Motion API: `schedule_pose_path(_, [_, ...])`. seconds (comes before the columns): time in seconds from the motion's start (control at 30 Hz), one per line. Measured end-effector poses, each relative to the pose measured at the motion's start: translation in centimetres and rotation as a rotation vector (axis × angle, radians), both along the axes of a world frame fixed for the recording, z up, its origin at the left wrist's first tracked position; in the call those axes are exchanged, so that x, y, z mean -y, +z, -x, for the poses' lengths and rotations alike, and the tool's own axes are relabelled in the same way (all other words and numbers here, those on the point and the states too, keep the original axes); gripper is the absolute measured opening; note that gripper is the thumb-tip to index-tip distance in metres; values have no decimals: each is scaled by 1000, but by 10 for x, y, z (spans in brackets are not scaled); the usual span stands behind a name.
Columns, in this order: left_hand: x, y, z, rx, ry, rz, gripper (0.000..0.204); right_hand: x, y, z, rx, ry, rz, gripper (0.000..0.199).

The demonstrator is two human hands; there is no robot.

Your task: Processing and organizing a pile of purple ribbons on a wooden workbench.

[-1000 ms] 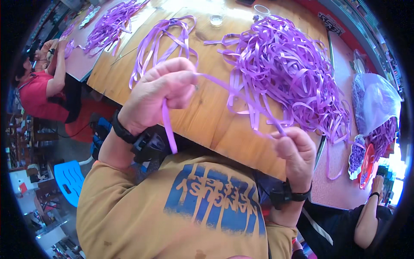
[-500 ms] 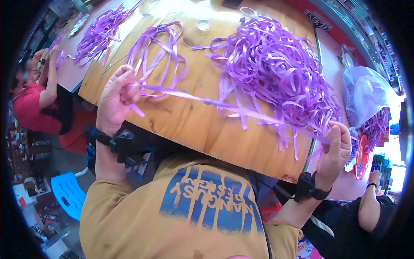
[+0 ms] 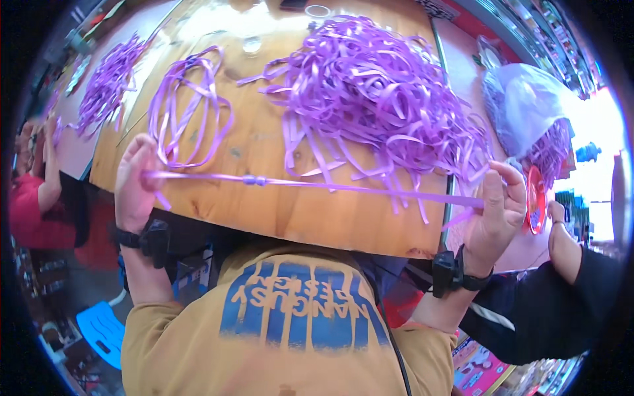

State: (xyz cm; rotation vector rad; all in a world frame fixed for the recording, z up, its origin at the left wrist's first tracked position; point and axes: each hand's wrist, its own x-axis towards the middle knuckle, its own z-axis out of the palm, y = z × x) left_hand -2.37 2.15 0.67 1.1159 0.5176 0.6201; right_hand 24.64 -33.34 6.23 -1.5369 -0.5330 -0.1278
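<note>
- Pulling a purple ribbon [image 3: 343, 187] taut across the near table [image 3: 264, 218] edge, the left hand [image 3: 134, 185] is closing its fingers round one end.
- The right hand [image 3: 495, 211] is pinching the other end between thumb and fingers.
- A knot [image 3: 254, 179] is sitting nearer the left hand.
- Risk: pulling too hard may be slipping the knot, or snagging the far right pile [image 3: 376, 99].
</note>
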Motion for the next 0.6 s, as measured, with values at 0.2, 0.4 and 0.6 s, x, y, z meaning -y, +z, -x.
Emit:
schedule_pose_path(0.2, [15, 16, -3, -220, -729, -806, 9, 35, -10, -47, 48, -265, 27, 15])
schedule_pose_path(0.4, [0, 2, 6, -197, -371, -502, 19, 75, -22, -69, -61, -255, 115, 15])
schedule_pose_path(0.6, [5, 4, 20, -246, -220, -335, 18, 82, -30, -77, 82, -373, 301, 19])
